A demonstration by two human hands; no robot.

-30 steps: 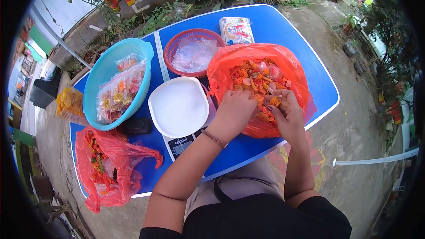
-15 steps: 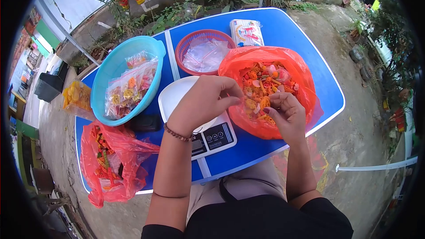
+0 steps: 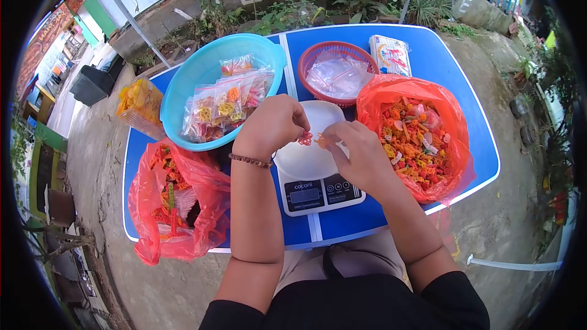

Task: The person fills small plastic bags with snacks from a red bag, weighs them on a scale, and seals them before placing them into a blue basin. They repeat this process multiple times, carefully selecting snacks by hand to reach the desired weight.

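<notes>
My left hand [image 3: 273,127], with a beaded bracelet at the wrist, pinches a small red lattice-shaped snack piece [image 3: 305,139]. Facing it, my right hand [image 3: 361,154] holds an orange snack piece [image 3: 320,141] at its fingertips. Both hands hover over the white pan [image 3: 306,162] of a kitchen scale [image 3: 323,195], whose display and buttons face me. To the right, an orange-red plastic bag [image 3: 379,95] stands open, full of mixed colourful snack pieces [image 3: 419,140]. A light blue basin [image 3: 177,107] on the left contains several small filled clear packets [image 3: 226,101].
A red basket [image 3: 304,72] with clear plastic bags [image 3: 339,76] is at the back, beside a white printed pack [image 3: 390,55]. Another red bag [image 3: 211,208] of snacks lies front left. A clear bag of yellow snacks [image 3: 142,102] is beyond the basin on the blue table [image 3: 483,146].
Both hands have moved from the orange-red bag on the right to above the scale pan, now with snack pieces at the fingertips. The head view has shifted left.
</notes>
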